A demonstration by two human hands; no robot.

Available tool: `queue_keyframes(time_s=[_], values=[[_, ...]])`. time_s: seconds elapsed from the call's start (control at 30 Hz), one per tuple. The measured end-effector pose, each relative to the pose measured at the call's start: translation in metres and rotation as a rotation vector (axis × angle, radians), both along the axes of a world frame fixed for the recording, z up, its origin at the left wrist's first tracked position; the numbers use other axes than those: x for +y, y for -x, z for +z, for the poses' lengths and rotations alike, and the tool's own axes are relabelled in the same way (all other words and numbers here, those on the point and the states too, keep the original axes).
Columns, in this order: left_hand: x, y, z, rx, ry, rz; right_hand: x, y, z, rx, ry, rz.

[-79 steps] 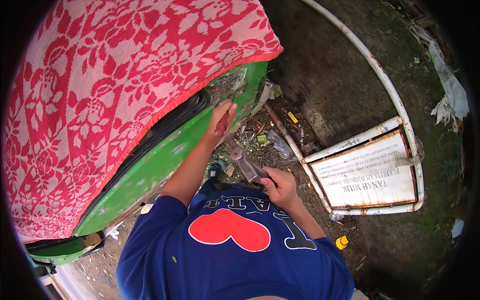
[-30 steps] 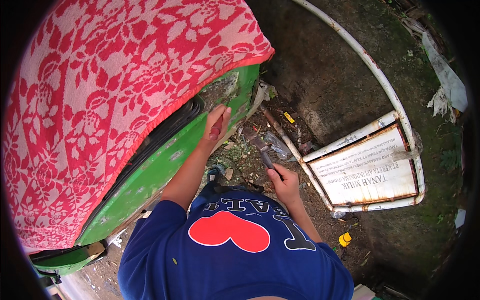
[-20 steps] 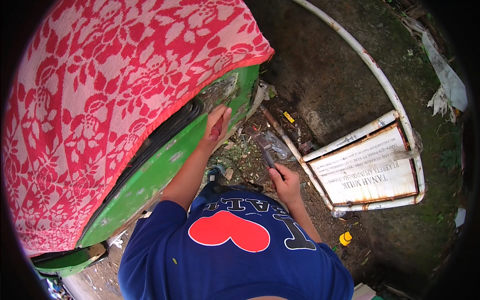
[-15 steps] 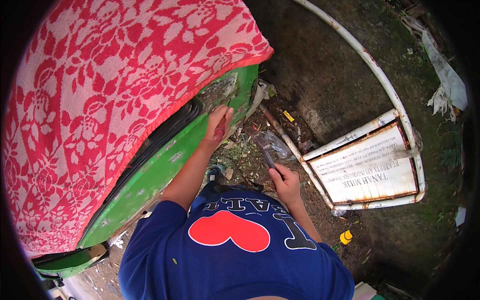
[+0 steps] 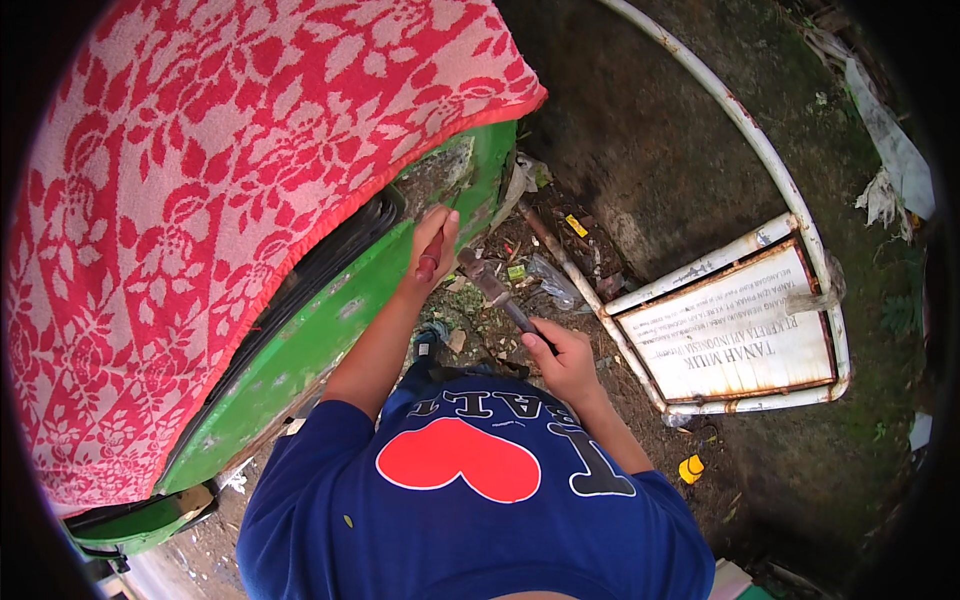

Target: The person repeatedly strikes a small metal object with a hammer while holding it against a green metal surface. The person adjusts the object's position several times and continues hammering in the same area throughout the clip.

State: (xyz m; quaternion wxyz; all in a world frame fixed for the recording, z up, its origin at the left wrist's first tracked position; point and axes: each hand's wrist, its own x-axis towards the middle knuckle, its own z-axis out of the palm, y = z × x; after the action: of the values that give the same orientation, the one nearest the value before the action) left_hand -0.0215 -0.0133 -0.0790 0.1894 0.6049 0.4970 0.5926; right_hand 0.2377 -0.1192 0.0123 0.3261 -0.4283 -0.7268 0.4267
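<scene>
My left hand (image 5: 433, 240) is closed round a red-handled tool (image 5: 427, 263), probably a chisel or screwdriver, held by the green body panel (image 5: 340, 320); its tip is too small to make out. My right hand (image 5: 557, 357) grips a hammer (image 5: 492, 290) by its dark shaft, with the metal head up and left, just to the right of the red handle; whether they touch I cannot tell. Above the panel's black trim (image 5: 310, 275) lies a red and pale pink floral cloth (image 5: 200, 180).
To the right lie a rusty white tubular frame (image 5: 745, 130) and a white sign board (image 5: 730, 330) on dark, mossy ground. Litter, plastic scraps (image 5: 550, 285) and a small yellow object (image 5: 690, 468) lie on the dirt. A smaller green part (image 5: 135, 525) shows at lower left.
In the last second the hammer and my right hand have moved left, bringing the head nearer the red handle. My left hand has shifted only slightly.
</scene>
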Motion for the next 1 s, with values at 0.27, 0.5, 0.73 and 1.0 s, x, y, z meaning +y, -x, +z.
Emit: queue_keyframes(time_s=[0.27, 0.5, 0.73, 1.0], values=[[0.004, -0.002, -0.002, 0.029, 0.06, 0.058, 0.006, 0.022, 0.001, -0.132, -0.348, 0.196], [0.001, -0.001, 0.007, 0.031, 0.06, 0.026, -0.002, 0.022, 0.01, -0.068, -0.268, 0.231], [0.003, -0.003, -0.005, 0.081, 0.009, 0.027, -0.002, 0.029, 0.005, -0.147, -0.255, 0.185], [0.0, -0.009, 0.008, 0.023, 0.11, 0.072, -0.004, 0.026, -0.003, -0.189, -0.238, 0.163]])
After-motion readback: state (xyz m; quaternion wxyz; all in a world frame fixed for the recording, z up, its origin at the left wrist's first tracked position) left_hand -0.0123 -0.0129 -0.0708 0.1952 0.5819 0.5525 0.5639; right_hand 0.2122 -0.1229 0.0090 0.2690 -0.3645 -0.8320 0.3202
